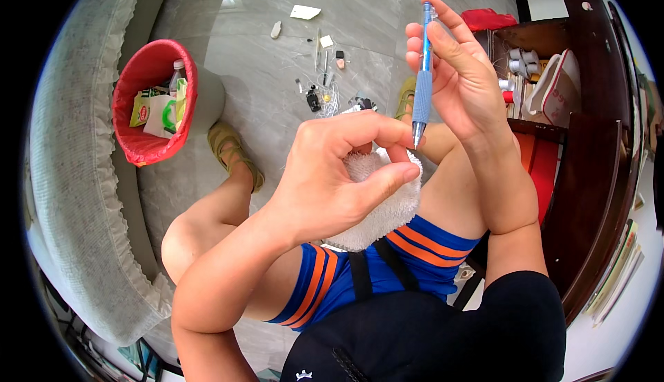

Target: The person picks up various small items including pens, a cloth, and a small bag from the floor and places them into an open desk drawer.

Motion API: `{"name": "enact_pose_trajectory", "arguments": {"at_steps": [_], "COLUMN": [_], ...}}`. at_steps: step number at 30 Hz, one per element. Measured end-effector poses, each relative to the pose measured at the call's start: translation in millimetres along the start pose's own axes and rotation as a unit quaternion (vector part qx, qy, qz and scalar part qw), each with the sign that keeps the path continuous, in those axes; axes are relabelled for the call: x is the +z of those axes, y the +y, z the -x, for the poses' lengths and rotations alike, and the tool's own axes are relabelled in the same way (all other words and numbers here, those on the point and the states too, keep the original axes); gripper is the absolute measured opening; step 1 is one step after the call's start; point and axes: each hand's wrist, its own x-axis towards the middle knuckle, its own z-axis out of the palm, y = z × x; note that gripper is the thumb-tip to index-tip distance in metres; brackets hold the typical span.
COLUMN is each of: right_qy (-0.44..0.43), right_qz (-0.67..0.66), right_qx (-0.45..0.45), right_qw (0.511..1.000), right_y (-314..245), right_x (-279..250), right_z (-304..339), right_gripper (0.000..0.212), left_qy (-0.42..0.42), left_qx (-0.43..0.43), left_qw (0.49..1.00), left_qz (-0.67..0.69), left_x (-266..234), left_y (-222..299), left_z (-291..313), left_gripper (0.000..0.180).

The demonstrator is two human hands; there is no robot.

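Right hand [467,81]: closed on a blue pen [422,81], pinching its upper end between thumb and fingers. The pen is near upright, slightly tilted, tip down, in front of the person and above the right thigh.

Left hand [332,167]: closed on a white cloth [380,219], thumb lying across it, fingers curled round its far side. Index fingertip is right at the pen tip; cannot tell whether the two touch. The cloth hangs below the hand over the shorts [436,250].

Surroundings: grey tile floor [259,70] carries a loose scatter beyond the hands, including a tangle of wires [330,98], a small black part [313,99] and a white scrap [305,12]. Bin [152,153] with red liner, left, contains wrappers and a bottle [179,72]. Right: dark cabinet [588,174], thread spools [523,60] in its open compartment.
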Motion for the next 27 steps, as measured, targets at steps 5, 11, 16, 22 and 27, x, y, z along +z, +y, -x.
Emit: {"name": "enact_pose_trajectory", "arguments": {"at_steps": [5,11,16,22,27], "right_qy": [0.008,0.005,-0.034,-0.033,-0.073], "right_qz": [0.012,-0.02,0.021,0.084,0.055], "right_qx": [0.038,0.056,-0.061,-0.152,-0.133], "right_qw": [0.999,0.998,0.997,0.984,0.987], "right_y": [4.0,6.3,-7.9,-17.7,-17.7], "right_x": [-0.9,-0.8,5.2,16.5,19.2], "right_z": [0.8,0.2,6.4,31.3,56.7], "right_gripper": [0.043,0.044,0.049,0.054,0.054], "left_qy": [-0.008,-0.025,-0.024,-0.008,-0.062], "left_qx": [-0.014,-0.043,-0.099,-0.085,-0.104], "left_qw": [1.0,0.999,0.995,0.996,0.988], "left_qz": [-0.019,-0.022,0.014,0.027,0.092], "left_x": [-1.9,-2.8,0.8,9.4,12.1], "left_y": [5.9,6.3,10.3,1.0,5.1], "left_z": [-0.6,0.0,0.6,-4.7,-4.7], "left_gripper": [0.02,0.02,0.018,0.025,0.022]}}
